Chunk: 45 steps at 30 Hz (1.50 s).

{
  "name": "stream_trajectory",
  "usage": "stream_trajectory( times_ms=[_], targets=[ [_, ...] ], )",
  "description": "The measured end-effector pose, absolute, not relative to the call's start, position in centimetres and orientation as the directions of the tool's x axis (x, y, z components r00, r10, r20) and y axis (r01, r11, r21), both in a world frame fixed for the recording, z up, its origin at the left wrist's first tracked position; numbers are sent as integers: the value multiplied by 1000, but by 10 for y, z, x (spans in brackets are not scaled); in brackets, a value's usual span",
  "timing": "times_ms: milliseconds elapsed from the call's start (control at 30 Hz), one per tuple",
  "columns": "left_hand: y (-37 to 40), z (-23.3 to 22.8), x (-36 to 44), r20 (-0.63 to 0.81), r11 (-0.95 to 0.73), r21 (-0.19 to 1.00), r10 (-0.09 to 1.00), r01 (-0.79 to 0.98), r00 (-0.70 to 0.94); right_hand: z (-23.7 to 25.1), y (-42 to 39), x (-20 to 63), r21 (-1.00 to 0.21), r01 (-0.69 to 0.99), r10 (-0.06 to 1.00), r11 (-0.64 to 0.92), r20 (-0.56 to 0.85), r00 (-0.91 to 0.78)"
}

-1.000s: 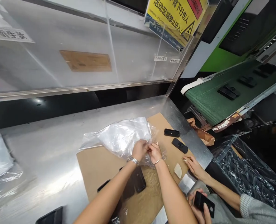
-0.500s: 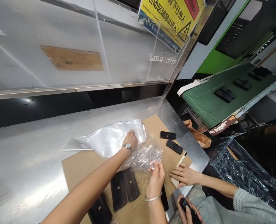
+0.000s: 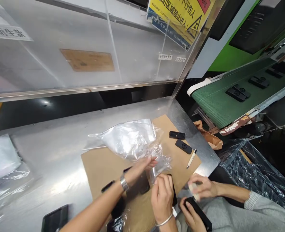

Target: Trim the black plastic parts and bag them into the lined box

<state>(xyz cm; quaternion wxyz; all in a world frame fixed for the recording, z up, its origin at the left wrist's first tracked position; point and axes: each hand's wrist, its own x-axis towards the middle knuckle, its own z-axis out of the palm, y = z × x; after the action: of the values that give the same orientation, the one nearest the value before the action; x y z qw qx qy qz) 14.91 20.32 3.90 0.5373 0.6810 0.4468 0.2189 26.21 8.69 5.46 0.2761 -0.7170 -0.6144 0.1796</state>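
Clear plastic bags point(image 3: 130, 137) lie crumpled on a brown cardboard sheet point(image 3: 96, 164). My left hand point(image 3: 146, 164), with a watch on its wrist, reaches over the near side of the bags; its fingers are stretched out and hold nothing. My right hand point(image 3: 163, 196) is closed, pinching the near end of the clear plastic. Beneath my left hand lie flat black cases point(image 3: 140, 183), partly hidden by my arm. Another black piece point(image 3: 173, 190) is just right of my right hand. Two small black parts point(image 3: 183, 146) rest on the cardboard further right.
A co-worker's hands point(image 3: 205, 187) at the right hold a black piece point(image 3: 199, 212) and a pale item, blurred. A pen point(image 3: 192, 158) lies on the cardboard. Left are a plastic packet point(image 3: 2, 158) and a dark device point(image 3: 55, 219). A green conveyor point(image 3: 212, 106) carries black parts.
My left hand has come off the middle of the bags, back towards me, fingers now straight. My right hand still grips the plastic. The co-worker's hand has left the cardboard, uncovering the pen.
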Motion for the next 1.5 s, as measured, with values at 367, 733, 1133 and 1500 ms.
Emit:
stream_trajectory(
  times_ms=[367, 733, 1133, 1500],
  targets=[
    [109, 37, 108, -673, 785, 381, 598, -489, 435, 60, 66, 252, -870, 435, 939, -232, -83, 335],
    [85, 49, 82, -531, 515, 843, 844, -158, -80, 53, 65, 240, -892, 11, 888, -453, -450, 91],
    [54, 47, 88, -415, 412, 899, 910, 150, -11, 59, 53, 228, -921, 154, 934, -358, -353, 61],
    [56, 13, 55, 173, -133, 653, 985, 745, 24, 23, 67, 218, -769, 613, 980, -183, -195, 47]
  ],
)
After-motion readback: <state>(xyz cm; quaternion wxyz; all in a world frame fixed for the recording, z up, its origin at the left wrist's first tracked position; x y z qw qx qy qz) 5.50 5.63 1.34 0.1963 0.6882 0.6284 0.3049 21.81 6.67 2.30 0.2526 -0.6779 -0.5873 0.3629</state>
